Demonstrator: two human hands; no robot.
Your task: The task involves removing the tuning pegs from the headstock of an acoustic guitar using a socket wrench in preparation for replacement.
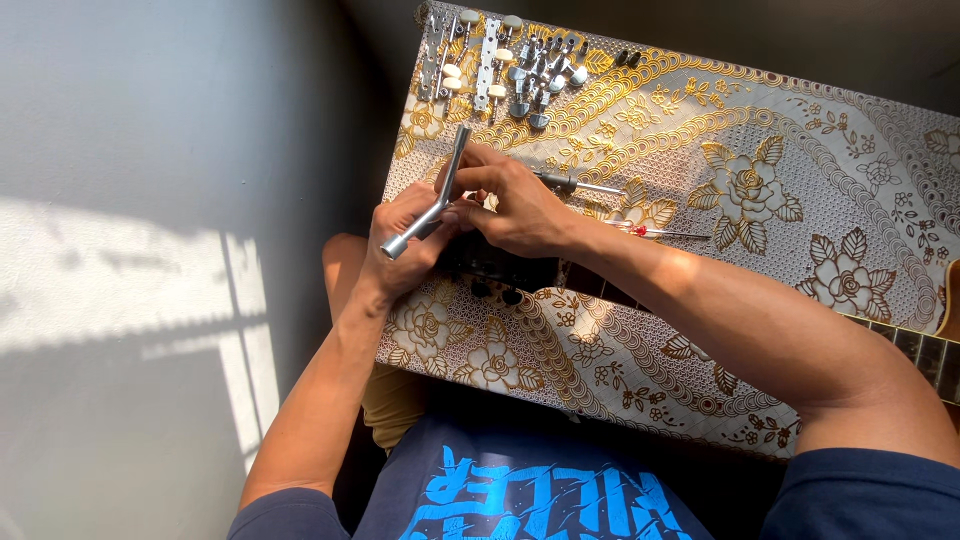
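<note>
While hands [470, 215] grip — steel wrench [432, 200].

Both hands are covering most of the dark guitar headstock [500, 268]; only its lower edge and two pegs are showing. The guitar neck [915, 345] is running off the right edge. The T-shaped wrench [432, 205] is hiding its working tip behind the right hand [515, 205] fingers. The tuning machines [520, 65] are too small to count.
</note>
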